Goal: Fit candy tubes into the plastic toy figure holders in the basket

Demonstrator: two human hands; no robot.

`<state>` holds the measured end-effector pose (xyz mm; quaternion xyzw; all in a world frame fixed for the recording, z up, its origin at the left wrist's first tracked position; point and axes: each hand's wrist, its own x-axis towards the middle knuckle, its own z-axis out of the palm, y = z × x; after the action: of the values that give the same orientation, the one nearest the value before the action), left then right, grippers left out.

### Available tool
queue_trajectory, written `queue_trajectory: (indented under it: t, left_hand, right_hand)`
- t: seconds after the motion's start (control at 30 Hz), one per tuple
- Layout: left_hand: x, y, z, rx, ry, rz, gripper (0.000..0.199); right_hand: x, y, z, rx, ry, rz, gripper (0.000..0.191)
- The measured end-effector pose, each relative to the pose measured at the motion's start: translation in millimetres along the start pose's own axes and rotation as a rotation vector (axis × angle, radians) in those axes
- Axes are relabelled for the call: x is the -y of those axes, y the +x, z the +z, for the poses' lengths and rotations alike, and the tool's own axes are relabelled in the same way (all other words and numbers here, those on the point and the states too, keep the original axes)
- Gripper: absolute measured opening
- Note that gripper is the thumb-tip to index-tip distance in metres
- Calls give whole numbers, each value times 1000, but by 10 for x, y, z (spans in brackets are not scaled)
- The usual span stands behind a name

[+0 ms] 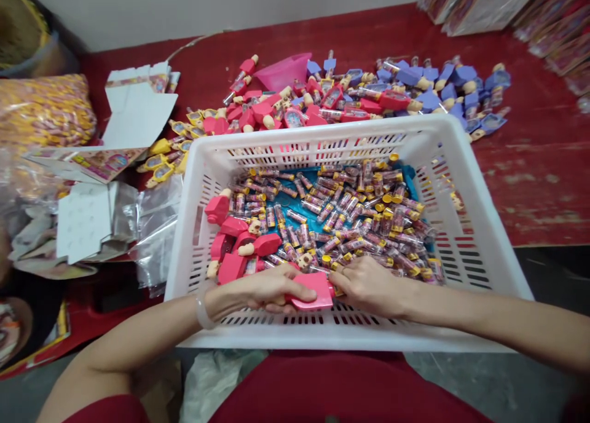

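Note:
Over the near side of a white plastic basket [341, 340], my left hand [271, 288] is closed around a pinkish-red plastic toy piece [313, 289], thumb on its flat top. My right hand [369, 286] is closed at the right end of that piece, its fingertips pinched together. What they pinch is mostly hidden by the fingers. Many small clear tubes with yellow caps [329, 217] lie loose in the basket on a blue sheet [286, 211]. Several red toy pieces with beige figure ends [233, 266] are heaped at the basket's left side.
Behind the basket, on the red table [544, 177], lie piles of red [262, 110], purple [461, 79] and yellow toy pieces [161, 172], plus a pink scoop-like container [283, 72]. Printed cards [133, 118], plastic bags [159, 226] and a filled bag [43, 112] are at left. Packaged cards [493, 5] stand back right.

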<state>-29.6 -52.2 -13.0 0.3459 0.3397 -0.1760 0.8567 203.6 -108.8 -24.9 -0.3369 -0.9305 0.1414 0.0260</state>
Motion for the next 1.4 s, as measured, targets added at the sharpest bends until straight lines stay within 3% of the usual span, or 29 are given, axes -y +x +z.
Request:
queue_trajectory:
  t: [0.07, 0.17, 0.27, 0.4, 0.5, 0.57, 0.63, 0.8, 0.9, 0.93, 1.0, 1.03, 1.1, 1.17, 1.23, 1.33, 1.4]
  left_hand:
    - [58, 48, 13, 14, -29, -52, 38]
    - [114, 88, 15, 52, -54, -87, 40]
    - [100, 64, 7, 57, -47, -51, 41]
    - [-5, -25, 25, -9, 57, 56, 38]
    - [-93, -98, 66, -79, 164, 64, 40]
    - [-143, -143, 94, -137, 263, 72, 43]
    - [-173, -175, 111, -224, 454, 163, 45]
    - [-65, -107, 83, -413, 1240, 458, 37]
    - [56, -5, 37, -435, 1420, 540, 33]
    - [74, 19, 20, -470, 1391, 546, 33]
    - [64, 42, -19, -520, 1209, 487, 36]
    - [40, 42, -41, -483, 1082, 420, 39]
    - [-21, 33, -83, -300, 840, 266, 43]
    - [-63, 30, -115, -161, 754, 208, 42]
    - [-54, 47, -130, -247, 926, 315, 37]
    - [52, 118, -121, -481, 1398, 539, 35]
    - [138, 171, -99, -528, 1593, 582, 41]
  right_hand:
    - [54, -43, 66, 46, 41, 34, 8]
    - [99, -97, 146, 59, 116, 64, 19]
    - [86, -111, 151, -21, 136, 61, 24]
    - [51, -80, 63, -189, 82, 65, 16]
    - [68, -56, -31, -197, 69, 96, 14]
    - [94, -42, -101, -133, 101, 134, 11]
    - [106, -20, -165, -21, 211, 208, 7]
    - [-27, 54, -133, 352, 928, 429, 10]
    - [-142, 72, -2, 663, 1244, 441, 24]
    - [-161, 75, 32, 693, 1227, 427, 25]
    - [-161, 86, 63, 548, 959, 394, 21]
    - [-146, 93, 59, 422, 746, 376, 17]
    - [-102, 108, 21, 221, 342, 348, 14]
    - [-65, 113, -25, 200, 169, 357, 15]
    - [-51, 99, -35, 306, 323, 387, 11]
    - [-60, 47, 59, 480, 911, 452, 22]
    - [-82, 17, 147, 658, 1251, 459, 30]
